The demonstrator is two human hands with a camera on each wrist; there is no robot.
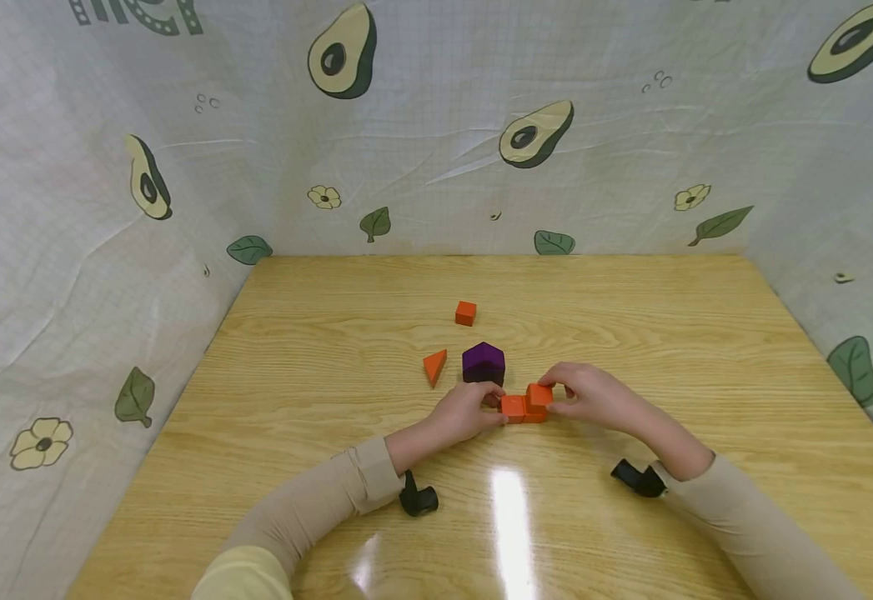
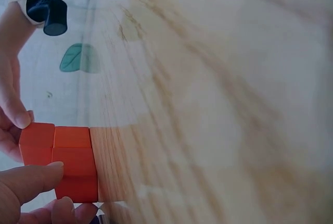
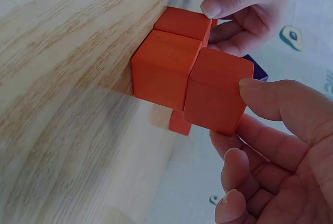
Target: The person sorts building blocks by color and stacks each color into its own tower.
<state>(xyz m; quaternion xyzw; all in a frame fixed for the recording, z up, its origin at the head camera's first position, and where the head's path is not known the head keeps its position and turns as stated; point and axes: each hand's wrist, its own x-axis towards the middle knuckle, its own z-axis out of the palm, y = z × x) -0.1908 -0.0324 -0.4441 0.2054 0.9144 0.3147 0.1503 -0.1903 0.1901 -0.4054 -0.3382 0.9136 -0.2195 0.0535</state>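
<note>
Two orange-red cubes stand side by side on the table, the left cube [image 1: 513, 408] and the right cube [image 3: 162, 70]. My left hand [image 1: 468, 412] pinches the left cube between thumb and fingers, the thumb across its near side in the left wrist view. A third cube [image 3: 221, 88] sits on top of the right cube, and my right hand [image 1: 592, 398] pinches it by thumb and fingertips. Just behind the left hand is a dark purple block [image 1: 484, 360] with a peaked top, its lower edge partly hidden by that hand.
An orange triangular block [image 1: 435, 367] lies left of the purple block. Farther back is another orange-red cube [image 1: 466, 313]. The wooden table [image 1: 331, 317] meets a pale cloth [image 1: 436, 167] printed with avocados and leaves at the back and sides. Black devices [image 1: 417, 497] are on both wrists.
</note>
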